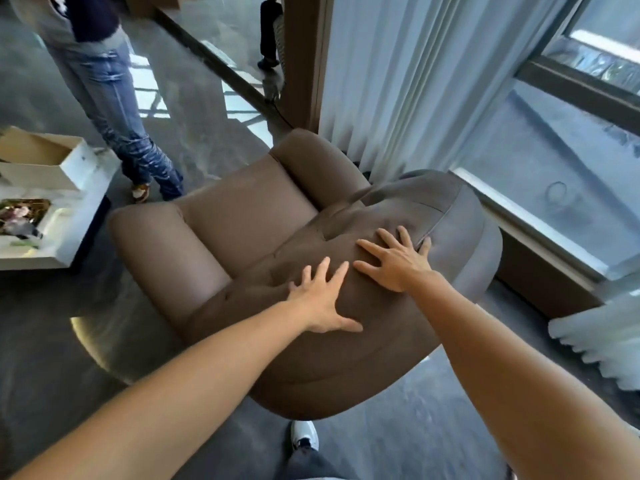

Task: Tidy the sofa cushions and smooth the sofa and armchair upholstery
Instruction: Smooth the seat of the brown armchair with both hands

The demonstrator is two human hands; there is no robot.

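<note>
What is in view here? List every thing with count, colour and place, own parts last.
armchair: one, brown, centre, seen from behind its backrest
curtain: one, white, pleated, upper right beside the window
window: one, dark frame, right
table: one, white, left edge
cardboard box: one, open, beige and white, on the table
bystander's legs: one pair, blue jeans, upper left
floor: grey, glossy
shoe: one, white, bottom centre
left hand: flat, fingers spread on the backrest
right hand: flat, fingers spread on the backrest
</note>
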